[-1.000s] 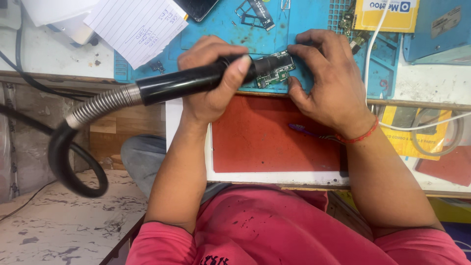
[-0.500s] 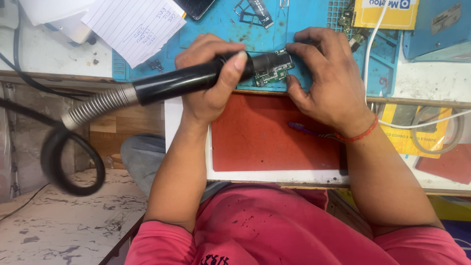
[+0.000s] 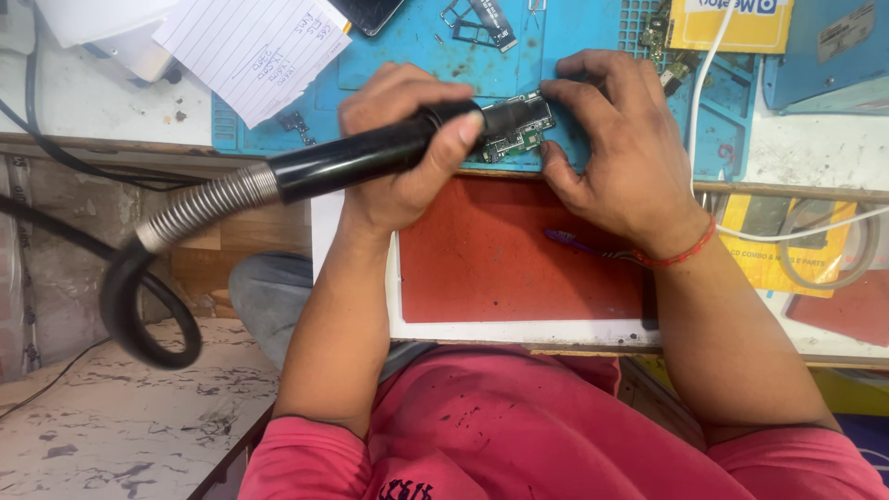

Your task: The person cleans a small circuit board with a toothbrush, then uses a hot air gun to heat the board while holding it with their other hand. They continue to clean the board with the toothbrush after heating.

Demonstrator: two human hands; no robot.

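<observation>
Small green circuit board (image 3: 520, 131) lay on the blue work mat (image 3: 407, 65) at the bench edge, both hands on it.

I saw my left hand (image 3: 407, 157) wrapped tight around the black cylindrical hot-air handle (image 3: 370, 157), its nozzle end over the board. My right hand (image 3: 620, 153) had fingers curled, pinching the board's right edge. A red pad (image 3: 519, 255) lay just below; lined paper (image 3: 255, 46) sat upper left.

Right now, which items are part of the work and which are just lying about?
In use: left hand gripping black hot-air wand; right hand steadying circuit board; blue mat.
Idle: lined paper, yellow packet, white cable, red pad.
</observation>
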